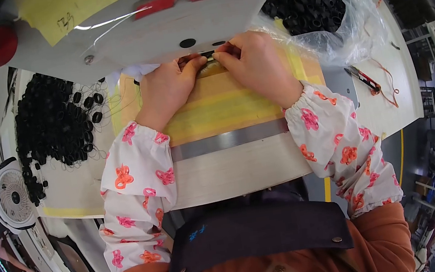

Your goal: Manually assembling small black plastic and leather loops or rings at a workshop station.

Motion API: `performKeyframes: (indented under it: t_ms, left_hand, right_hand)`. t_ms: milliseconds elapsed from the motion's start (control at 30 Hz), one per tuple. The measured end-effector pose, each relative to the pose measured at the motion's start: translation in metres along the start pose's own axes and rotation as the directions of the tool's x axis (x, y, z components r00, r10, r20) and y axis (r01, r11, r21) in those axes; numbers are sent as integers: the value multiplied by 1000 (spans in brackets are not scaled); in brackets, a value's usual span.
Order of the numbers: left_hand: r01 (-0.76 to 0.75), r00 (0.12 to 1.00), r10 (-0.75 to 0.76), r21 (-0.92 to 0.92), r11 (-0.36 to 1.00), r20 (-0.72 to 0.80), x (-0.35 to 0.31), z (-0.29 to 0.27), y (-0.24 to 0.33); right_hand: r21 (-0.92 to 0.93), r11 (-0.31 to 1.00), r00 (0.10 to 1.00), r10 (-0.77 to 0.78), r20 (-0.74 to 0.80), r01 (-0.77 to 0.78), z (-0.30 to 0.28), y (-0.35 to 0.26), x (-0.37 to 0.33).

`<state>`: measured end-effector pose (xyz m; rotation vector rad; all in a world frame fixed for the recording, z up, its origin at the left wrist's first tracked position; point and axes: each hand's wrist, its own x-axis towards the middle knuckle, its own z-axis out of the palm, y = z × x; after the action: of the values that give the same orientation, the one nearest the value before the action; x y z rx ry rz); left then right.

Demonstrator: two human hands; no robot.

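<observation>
The left hand (168, 89) and right hand (262, 65) pinch a small dark piece (208, 55) at a grey machine (130, 45), black rings (49, 123) heaped leftward on the surface (239, 169).

Bulky grey machine housing (127, 46) is smooth, glossy; clear plastic bag (361, 21) shiny, crinkled; white floral cloth sleeves (131, 190) matt.

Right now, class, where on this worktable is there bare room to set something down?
Bare worktable shows between the metal strip and the front edge, and between the black ring pile and left sleeve. It is crowded by the machine, where the left hand and right hand are close together, and around the plastic bag and red-handled cutter.
</observation>
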<state>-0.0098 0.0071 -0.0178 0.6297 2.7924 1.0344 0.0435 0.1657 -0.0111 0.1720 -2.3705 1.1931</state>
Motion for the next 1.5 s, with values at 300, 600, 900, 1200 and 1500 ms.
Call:
performKeyframes:
  t_ms: [300, 600, 900, 1200, 1500]
  left_hand:
    - [-142, 988, 137, -82, 986, -64, 2, 1, -4]
    - [-10, 996, 9, 11, 1000, 89, 3, -2, -5]
    - [4, 997, -5, 16, 1000, 80, -2, -2, -2]
    - [83, 993, -83, 4, 997, 81, 9, -4, 4]
    - [-233, 955, 243, 76, 969, -170, -1, 3, -4]
  right_hand:
    - [-4, 999, 997, 53, 60, -52, -4, -3, 3]
    - [-75, 995, 996, 72, 58, -68, -3, -4, 6]
    - [-44, 985, 980, 170, 107, -167, -6, -6, 3]
    - [-99, 978, 979, 190, 79, -182, -9, 0, 11]
    - [-148, 980, 980, 155, 124, -137, -6, 11, 1]
